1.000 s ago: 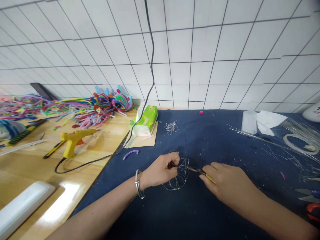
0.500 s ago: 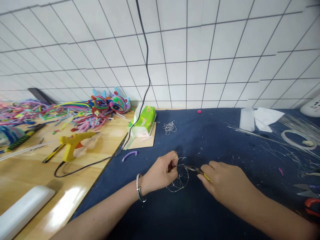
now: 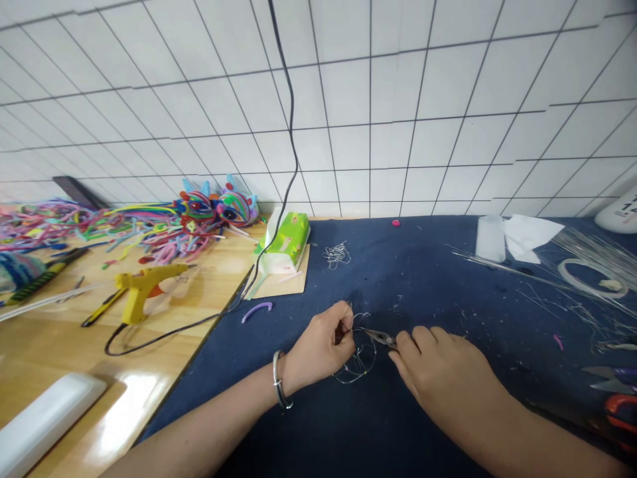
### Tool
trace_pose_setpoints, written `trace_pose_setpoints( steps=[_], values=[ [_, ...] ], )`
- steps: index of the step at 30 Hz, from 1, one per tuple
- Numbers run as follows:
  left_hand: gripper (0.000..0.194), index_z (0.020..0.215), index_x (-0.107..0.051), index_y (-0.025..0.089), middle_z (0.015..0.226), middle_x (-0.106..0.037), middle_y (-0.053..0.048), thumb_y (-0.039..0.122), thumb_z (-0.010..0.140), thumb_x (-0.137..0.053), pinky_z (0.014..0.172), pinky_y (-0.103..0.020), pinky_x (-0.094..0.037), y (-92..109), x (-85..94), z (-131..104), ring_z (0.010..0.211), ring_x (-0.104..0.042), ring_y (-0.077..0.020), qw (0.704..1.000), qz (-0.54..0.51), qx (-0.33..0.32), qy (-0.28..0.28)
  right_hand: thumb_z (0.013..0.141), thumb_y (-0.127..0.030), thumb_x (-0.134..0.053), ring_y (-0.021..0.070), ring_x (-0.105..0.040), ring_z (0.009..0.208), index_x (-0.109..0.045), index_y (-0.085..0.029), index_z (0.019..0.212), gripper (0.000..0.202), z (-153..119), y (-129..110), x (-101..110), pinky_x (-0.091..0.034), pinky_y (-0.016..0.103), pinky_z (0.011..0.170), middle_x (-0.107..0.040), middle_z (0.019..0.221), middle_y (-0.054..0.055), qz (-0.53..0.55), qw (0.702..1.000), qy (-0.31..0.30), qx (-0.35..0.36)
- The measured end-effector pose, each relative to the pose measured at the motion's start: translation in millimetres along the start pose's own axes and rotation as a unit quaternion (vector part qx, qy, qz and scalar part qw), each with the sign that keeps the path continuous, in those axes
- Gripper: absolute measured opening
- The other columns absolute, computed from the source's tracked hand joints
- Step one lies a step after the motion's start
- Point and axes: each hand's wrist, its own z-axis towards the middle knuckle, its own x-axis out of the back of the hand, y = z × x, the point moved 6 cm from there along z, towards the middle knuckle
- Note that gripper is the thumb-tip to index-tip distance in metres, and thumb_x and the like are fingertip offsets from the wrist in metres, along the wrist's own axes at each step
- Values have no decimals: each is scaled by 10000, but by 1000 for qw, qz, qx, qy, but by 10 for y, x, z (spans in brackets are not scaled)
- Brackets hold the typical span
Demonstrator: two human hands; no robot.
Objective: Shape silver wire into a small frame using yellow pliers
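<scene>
My left hand [image 3: 323, 342] pinches the upper left of a thin silver wire frame [image 3: 367, 373], which is bent into loops with tiny coloured spots. A bangle circles that wrist. My right hand [image 3: 438, 362] is wrapped round a pair of pliers [image 3: 382, 338]; its fingers cover the handles. The metal jaws point left and reach the wire just beside my left fingertips. Whether the jaws grip the wire is too small to tell. Both hands are over the dark blue cloth [image 3: 318, 425].
A yellow glue gun [image 3: 139, 292] with its black cord lies left, near a green tissue pack [image 3: 288, 242] and colourful pipe cleaners [image 3: 169, 242]. Curled wires [image 3: 337, 254] lie behind my hands. Long wires [image 3: 587, 259], white paper [image 3: 530, 236] and scissors [image 3: 614, 380] are at the right.
My right hand has turned slightly, its knuckles more to the top, and the pliers now angle down to the right with their handles hidden. My left hand keeps its pinch on the wire.
</scene>
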Motion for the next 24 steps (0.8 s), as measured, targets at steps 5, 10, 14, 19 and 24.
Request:
trace_pose_setpoints(
  steps=[5, 10, 14, 19, 24],
  values=[
    [168, 692, -354, 180, 592, -357, 67, 25, 655, -407, 477, -188, -253, 3, 9, 12, 511, -315, -67, 1000, 2, 1, 5, 844, -275, -446, 171, -423, 548, -507, -211, 721, 151, -11, -3, 20, -136, 303, 530, -486, 615, 10, 1, 1000, -3, 2],
    [161, 695, -363, 179, 595, -370, 65, 31, 660, -415, 472, -187, -254, -12, 16, 15, 507, -329, -66, 1000, -1, 3, 5, 843, -272, -446, 172, -419, 556, -501, -215, 721, 146, -22, 1, 33, -129, 303, 531, -481, 617, 5, 5, 1000, -7, 0],
    [159, 699, -369, 178, 594, -370, 65, 31, 661, -416, 476, -188, -258, -10, 17, 18, 509, -329, -69, 1000, -2, 4, 2, 838, -281, -461, 163, -405, 554, -498, -211, 726, 137, -34, -3, 34, -128, 303, 530, -478, 619, 2, 10, 1000, -14, 5],
    [157, 695, -372, 177, 603, -374, 63, 30, 659, -414, 487, -190, -265, 0, 27, 19, 518, -333, -70, 1000, -1, 2, 1, 840, -287, -460, 164, -404, 560, -502, -214, 736, 133, -44, 9, 80, -132, 305, 533, -475, 620, 2, 13, 1000, -8, 10],
    [143, 717, -398, 173, 608, -380, 60, 39, 670, -414, 493, -188, -275, -4, 22, 14, 522, -336, -72, 1000, -18, 3, -8, 850, -281, -442, 165, -413, 560, -513, -214, 726, 157, -24, 55, 160, -141, 306, 533, -483, 616, 5, 8, 1000, 4, 5]
  ],
)
